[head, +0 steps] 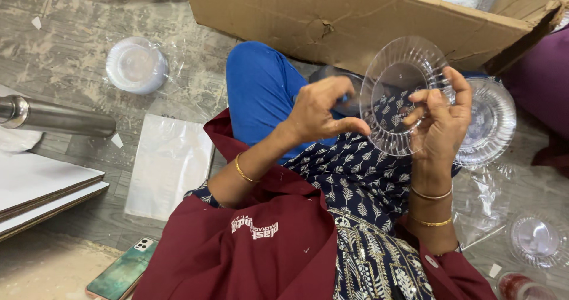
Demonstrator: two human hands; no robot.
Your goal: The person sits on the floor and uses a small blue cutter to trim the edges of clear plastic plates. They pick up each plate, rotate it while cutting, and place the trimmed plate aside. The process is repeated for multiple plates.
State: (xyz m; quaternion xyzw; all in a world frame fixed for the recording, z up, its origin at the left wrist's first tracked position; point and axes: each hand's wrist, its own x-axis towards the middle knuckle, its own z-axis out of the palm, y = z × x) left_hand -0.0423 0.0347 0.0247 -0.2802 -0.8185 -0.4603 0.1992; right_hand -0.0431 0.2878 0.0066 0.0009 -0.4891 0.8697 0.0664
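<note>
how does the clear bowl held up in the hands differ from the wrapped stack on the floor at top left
The clear bowl is single, unwrapped and tilted on edge, pinched between the left hand and right hand. The wrapped stack lies flat on the floor, sealed in a plastic bag, untouched, looking whitish. Both are round plastic ware.

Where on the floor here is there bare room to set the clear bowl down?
Bare floor lies upper left, between the cardboard box, the wrapped stack of bowls and the metal tube. The right side is crowded: another stack of bowls, loose wrap and a small clear bowl. Both hands, left hand and right hand, hold the clear bowl.
</note>
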